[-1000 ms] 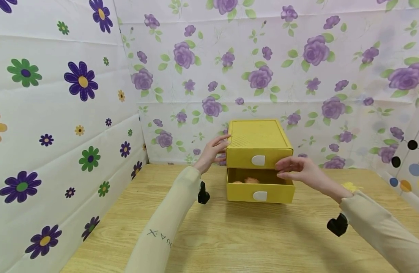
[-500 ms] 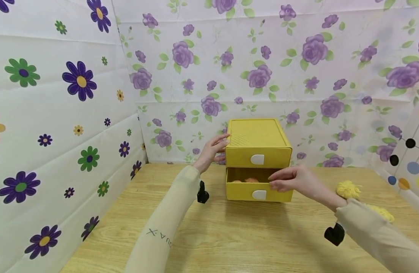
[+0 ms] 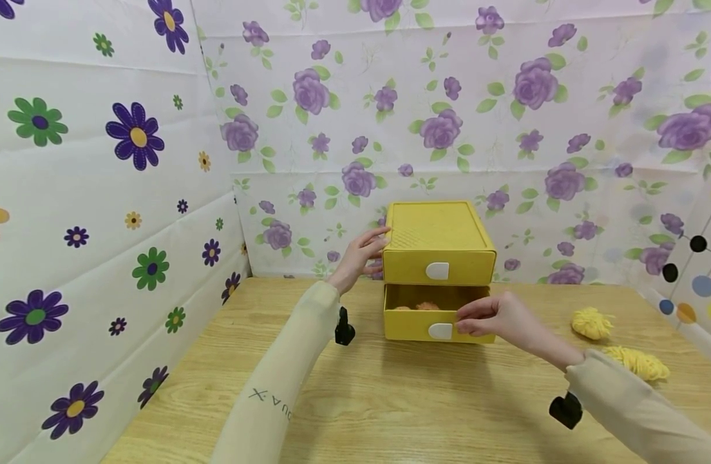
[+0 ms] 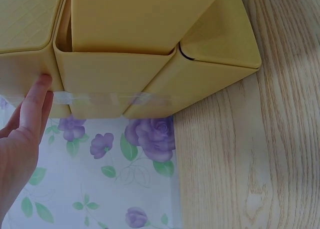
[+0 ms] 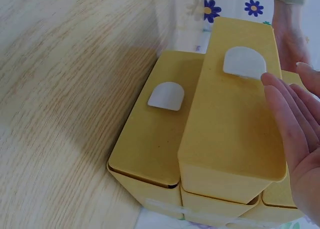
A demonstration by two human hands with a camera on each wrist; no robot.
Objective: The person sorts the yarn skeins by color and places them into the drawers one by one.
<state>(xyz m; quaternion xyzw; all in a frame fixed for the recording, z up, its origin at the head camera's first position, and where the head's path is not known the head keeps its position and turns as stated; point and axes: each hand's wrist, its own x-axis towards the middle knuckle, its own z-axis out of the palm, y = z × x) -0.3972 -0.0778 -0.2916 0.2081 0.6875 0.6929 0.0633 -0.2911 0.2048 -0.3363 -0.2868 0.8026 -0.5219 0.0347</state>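
Note:
A yellow drawer box stands at the back of the table, its top drawer pushed in. The drawer below is pulled out, with a white tab on its front and orange-brown rounded things inside. My left hand rests its fingers on the box's left side; in the left wrist view a fingertip touches the upper side wall. My right hand is at the right part of the pulled-out drawer's front. In the right wrist view its straight fingers lie against that front, close to the tab.
Two bundles of yellow yarn, one round and one long, lie at the right of the wooden table. A lower drawer sits pushed in under the pulled-out one. Flowered cloth walls stand behind and at the left.
My right hand has moved down and slightly left, from beside the top drawer to the front of the pulled-out drawer. The yarn has come into fuller view. My left hand stays.

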